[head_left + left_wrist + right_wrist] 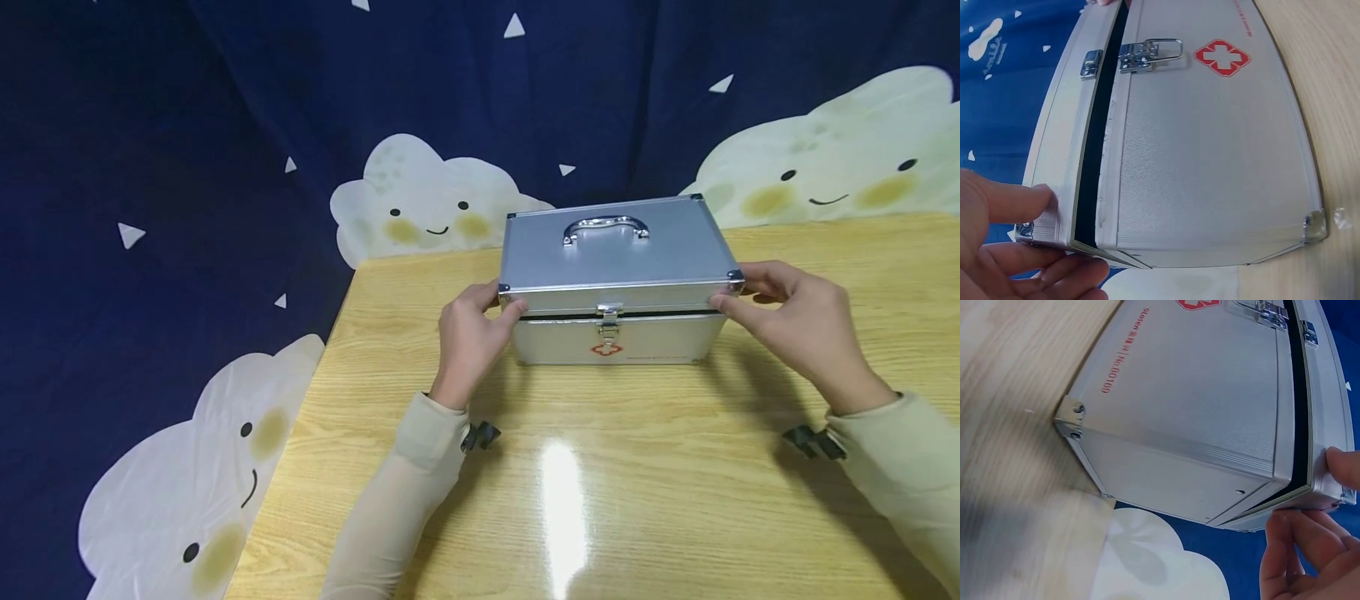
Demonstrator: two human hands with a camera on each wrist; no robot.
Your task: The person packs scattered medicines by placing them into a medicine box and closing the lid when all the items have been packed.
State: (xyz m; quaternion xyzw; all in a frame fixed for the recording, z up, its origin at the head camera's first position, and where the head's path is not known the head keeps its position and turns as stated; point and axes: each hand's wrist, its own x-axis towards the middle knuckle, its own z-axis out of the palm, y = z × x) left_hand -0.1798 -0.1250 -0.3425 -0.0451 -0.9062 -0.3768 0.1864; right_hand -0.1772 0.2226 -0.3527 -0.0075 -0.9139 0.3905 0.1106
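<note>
A silver first-aid box with a red cross emblem stands on the wooden table. Its lid is raised slightly, leaving a narrow dark gap along the front. At the lid's front left corner, my left hand pinches the edge, thumb on the front face and fingers round the side. My right hand pinches the front right corner in the same way. The metal latch on the box front is unhooked from the catch on the lid. A chrome handle lies on top of the lid.
The wooden table extends in front of the box and to both sides, with its left edge in view. Behind and to the left hangs a dark blue cloth printed with clouds and white triangles.
</note>
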